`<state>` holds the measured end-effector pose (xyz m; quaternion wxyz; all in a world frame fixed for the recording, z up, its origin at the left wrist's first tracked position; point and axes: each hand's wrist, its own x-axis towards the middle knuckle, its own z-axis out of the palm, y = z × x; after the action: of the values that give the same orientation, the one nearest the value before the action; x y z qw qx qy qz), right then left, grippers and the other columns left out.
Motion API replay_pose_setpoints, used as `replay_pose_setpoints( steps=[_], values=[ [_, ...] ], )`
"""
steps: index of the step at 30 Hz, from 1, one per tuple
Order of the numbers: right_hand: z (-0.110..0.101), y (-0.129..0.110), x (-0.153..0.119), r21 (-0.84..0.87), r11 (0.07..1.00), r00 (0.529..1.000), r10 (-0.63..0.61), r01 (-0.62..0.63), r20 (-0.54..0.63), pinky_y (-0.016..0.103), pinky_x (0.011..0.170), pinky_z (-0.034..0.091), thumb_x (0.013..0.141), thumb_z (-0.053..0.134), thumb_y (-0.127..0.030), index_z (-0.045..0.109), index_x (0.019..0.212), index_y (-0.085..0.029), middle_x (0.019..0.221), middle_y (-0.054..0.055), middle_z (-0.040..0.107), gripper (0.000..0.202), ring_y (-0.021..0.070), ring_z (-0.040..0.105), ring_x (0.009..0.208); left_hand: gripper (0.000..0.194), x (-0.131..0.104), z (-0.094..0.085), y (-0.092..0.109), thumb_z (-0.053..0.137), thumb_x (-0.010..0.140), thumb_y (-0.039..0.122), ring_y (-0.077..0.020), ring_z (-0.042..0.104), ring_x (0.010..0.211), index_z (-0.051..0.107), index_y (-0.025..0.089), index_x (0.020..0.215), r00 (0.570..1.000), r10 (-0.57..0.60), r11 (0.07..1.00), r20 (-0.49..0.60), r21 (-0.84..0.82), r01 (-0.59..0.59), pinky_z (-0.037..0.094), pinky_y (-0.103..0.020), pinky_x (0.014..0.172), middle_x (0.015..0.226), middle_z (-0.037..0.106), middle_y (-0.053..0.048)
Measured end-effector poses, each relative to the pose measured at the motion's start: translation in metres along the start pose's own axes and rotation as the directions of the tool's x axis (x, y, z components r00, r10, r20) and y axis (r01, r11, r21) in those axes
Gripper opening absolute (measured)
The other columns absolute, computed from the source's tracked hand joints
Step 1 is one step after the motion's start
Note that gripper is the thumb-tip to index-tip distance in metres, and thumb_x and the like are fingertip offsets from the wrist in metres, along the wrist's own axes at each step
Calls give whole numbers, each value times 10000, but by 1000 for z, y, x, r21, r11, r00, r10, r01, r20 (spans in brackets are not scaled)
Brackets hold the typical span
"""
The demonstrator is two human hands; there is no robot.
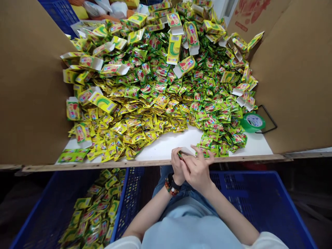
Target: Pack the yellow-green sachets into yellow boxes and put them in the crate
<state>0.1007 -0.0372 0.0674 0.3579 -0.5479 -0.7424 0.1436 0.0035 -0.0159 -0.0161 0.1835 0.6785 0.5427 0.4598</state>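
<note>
At the table's front edge, my left hand (pixel 177 167) is wrapped round a small box (pixel 187 151) whose white inner flap shows. My right hand (pixel 198 169) is against the same box, some of its fingers spread above it; whether it grips anything is hidden. Just beyond my hands, green sachets (pixel 212 138) lie to the right and yellow sachets (pixel 135 135) to the left, heaped on the white table (pixel 171 143). Small cartons with open flaps, such as a yellow one (pixel 174 48), lie on top of the heap.
Cardboard walls stand at left (pixel 31 86) and right (pixel 298 86). Green tape (pixel 252 122) lies by a black wire frame (pixel 272 121). Below the table, a left blue crate (pixel 119 207) holds filled-looking boxes; another blue crate (pixel 261 204) is at right.
</note>
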Motion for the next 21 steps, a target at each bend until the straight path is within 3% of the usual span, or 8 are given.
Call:
replay_pose_setpoints(
  steps=[3,4,8,10,13,14,17,21],
  values=[
    [-9,-1,15,107,994,997,-32,25,63,647,1119,105,911,500,-221,674,1112,-290,989,38,751,275,315,562,1221,287,7,-4,1,344,982,283,-240,604,1035,415,187,1243,993,38,999,-114,-6,-39,531,-431,884,1093,579,-132],
    [-10,2,18,187,982,999,-25,17,39,620,1130,156,916,489,-223,660,1145,-288,1067,45,737,294,297,560,1230,338,9,-6,1,389,971,321,-245,603,1053,397,179,1278,994,71,997,-86,-14,-73,536,-423,886,1125,578,-138],
    [0,24,21,554,816,970,237,-166,-58,469,1075,412,877,557,-300,479,1387,-293,1413,74,548,516,253,479,1331,678,12,-11,1,579,878,442,-253,635,1030,241,199,1414,987,162,986,7,-25,-162,574,-405,817,1189,586,-141],
    [10,33,20,693,652,936,338,-308,98,445,988,506,842,599,-348,458,1409,-285,1377,85,584,588,262,553,1264,674,12,-11,-1,594,874,405,-249,647,1014,226,226,1410,975,221,975,-2,-12,-221,576,-399,797,1172,601,-134],
    [18,37,18,780,481,908,320,-401,270,450,942,550,851,592,-405,535,1358,-273,1290,80,654,527,263,645,1149,561,12,-8,-3,584,878,347,-254,644,1039,282,249,1341,953,302,953,3,-1,-302,570,-393,795,1179,592,-134],
    [18,37,17,781,502,922,300,-372,246,462,981,528,855,593,-415,572,1326,-275,1293,72,652,492,262,638,1163,533,12,-7,-4,574,880,341,-252,643,1046,288,253,1322,949,315,949,11,-5,-315,570,-389,792,1197,583,-135],
    [14,36,13,684,706,981,176,-184,82,489,1093,435,808,671,-414,693,1178,-289,1300,39,641,391,276,577,1249,569,9,-3,-6,543,884,362,-243,644,1054,238,235,1348,954,299,953,10,-44,-298,573,-386,787,1266,545,-167],
    [15,33,11,555,826,992,128,-97,-18,465,1023,514,824,668,-333,726,1114,-303,1215,27,688,296,277,643,1160,654,6,-2,-5,515,877,324,-251,657,1000,161,166,1404,986,168,986,-15,-6,-169,568,-389,773,1243,545,-202]
  ],
)
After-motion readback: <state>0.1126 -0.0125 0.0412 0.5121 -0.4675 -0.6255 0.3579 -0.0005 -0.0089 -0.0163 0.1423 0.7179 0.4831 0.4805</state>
